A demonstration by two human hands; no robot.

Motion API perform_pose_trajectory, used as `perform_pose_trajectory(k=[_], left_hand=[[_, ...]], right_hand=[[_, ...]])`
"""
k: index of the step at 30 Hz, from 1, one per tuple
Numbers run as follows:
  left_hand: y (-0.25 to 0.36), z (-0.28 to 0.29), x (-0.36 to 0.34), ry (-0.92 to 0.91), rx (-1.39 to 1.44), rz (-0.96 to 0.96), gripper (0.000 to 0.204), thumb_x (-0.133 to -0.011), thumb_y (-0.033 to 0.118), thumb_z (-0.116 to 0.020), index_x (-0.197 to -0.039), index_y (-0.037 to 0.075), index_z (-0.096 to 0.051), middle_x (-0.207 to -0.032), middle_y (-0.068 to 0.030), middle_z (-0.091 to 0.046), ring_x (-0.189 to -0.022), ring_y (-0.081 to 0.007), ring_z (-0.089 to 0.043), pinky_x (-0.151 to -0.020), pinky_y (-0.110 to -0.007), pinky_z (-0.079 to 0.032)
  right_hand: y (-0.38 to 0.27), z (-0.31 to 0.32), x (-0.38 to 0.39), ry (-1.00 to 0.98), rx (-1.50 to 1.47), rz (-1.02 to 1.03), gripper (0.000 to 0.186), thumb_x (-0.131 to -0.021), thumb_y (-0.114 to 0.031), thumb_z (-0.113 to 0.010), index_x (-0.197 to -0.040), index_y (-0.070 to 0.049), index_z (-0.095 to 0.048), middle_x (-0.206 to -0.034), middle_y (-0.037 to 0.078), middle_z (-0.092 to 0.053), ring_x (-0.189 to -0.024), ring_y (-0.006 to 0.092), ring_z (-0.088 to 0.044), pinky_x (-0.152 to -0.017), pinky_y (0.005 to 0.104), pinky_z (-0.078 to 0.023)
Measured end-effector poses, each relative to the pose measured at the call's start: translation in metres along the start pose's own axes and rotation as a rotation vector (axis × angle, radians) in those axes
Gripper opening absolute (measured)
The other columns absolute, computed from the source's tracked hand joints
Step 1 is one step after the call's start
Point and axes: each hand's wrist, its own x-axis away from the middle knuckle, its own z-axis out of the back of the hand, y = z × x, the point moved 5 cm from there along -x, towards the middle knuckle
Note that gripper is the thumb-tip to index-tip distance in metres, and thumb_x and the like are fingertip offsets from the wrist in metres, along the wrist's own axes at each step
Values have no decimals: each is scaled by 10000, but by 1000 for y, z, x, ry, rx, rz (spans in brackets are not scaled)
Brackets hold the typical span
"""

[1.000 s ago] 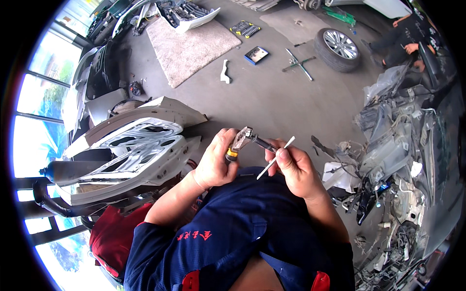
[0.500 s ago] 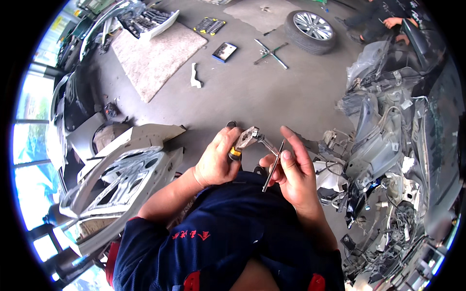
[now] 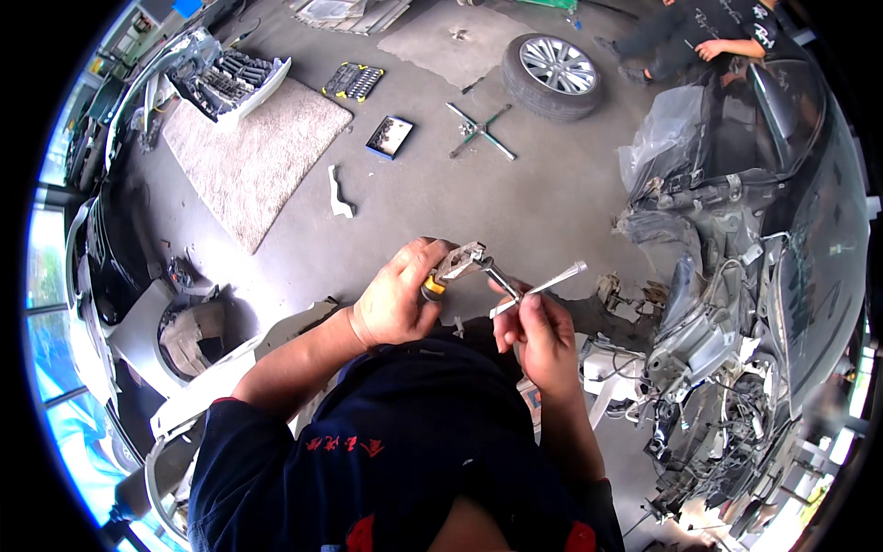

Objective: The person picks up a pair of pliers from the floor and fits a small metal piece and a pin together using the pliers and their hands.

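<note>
My left hand point(image 3: 397, 296) is closed around pliers point(image 3: 457, 264) with a yellow and black handle, in front of my waist. The pliers' jaws sit at the end of a thin metal shank, though whether they clamp it is too small to tell. That shank belongs to a T-shaped metal tool point(image 3: 562, 274) whose silvery crossbar slants up to the right. My right hand point(image 3: 544, 333) pinches the tool where shank and crossbar meet, thumb on top. The lower fingers of both hands are partly hidden.
A stripped car front point(image 3: 708, 304) with loose wiring stands at right, a person point(image 3: 690, 41) beyond it. Ahead on the floor lie a wheel point(image 3: 556, 78), a cross wrench point(image 3: 481, 131), a blue parts tray point(image 3: 390, 137), a white bracket point(image 3: 339, 193) and a carpet point(image 3: 262, 152). White body panels point(image 3: 212, 396) are at left.
The T-shaped tool has turned, its crossbar going from near upright to slanting right. My right fingers, earlier spread with the index raised, have closed on it. The view has shifted.
</note>
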Motion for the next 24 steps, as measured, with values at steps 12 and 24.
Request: perform_pose_trajectory(k=[12,24], left_hand=[[-94,55,-48,22,-7,58,644,-704,-92,-560,-1346,-57,-520,-1199,-268,-618,-1076,-470,-610,-987,-490,-510],[-176,111,-158,209,-48,181,695,-742,-114,-533,-1431,-83,-448,-1162,-252,-606,-1037,-411,-645,-962,-450,-526]], right_hand=[[-11,-36,-124,135,-385,-197,380,-1106,-173,-616,-1458,-64,-523,-894,119,-695,-683,98,-600,-569,291,-525],[-62,-40,-308,-199,155,233,391,-1101,-45,-575,-1472,44,-493,-1108,159,-736,-939,180,-721,-868,335,-620]])
